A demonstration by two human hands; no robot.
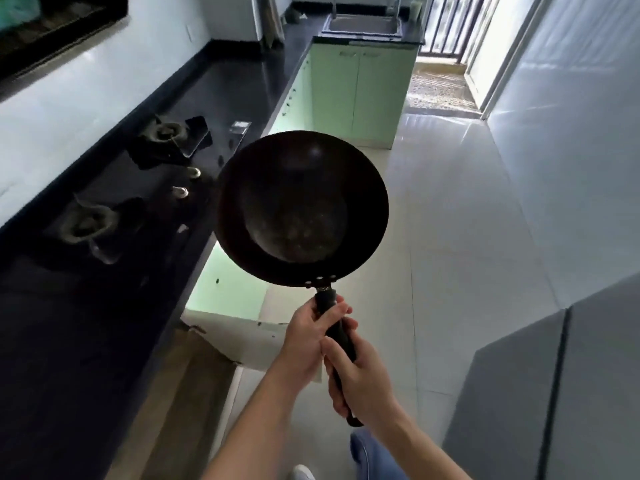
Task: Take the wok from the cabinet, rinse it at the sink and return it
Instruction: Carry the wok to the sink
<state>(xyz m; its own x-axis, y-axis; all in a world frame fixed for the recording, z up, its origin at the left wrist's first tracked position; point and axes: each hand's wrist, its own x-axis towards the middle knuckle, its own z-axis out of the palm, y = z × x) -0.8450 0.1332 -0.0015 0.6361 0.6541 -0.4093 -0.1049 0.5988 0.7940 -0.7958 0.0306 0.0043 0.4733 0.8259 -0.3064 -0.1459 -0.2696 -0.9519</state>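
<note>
A dark round wok [300, 207] with a black handle is held out in front of me over the floor, its inside facing up. My left hand [306, 336] grips the handle close to the bowl. My right hand [358, 379] grips the same handle lower down, near its end. The steel sink [363, 25] lies far ahead at the end of the black counter. An open cabinet door [242, 337] stands below the counter at my left, just under the wok.
A black counter [221, 84] with a two-burner gas hob [138, 181] runs along my left. Green cabinet fronts [360, 95] sit under the sink. White tiled floor stretches ahead to a balcony door. A grey appliance [561, 393] stands at my right.
</note>
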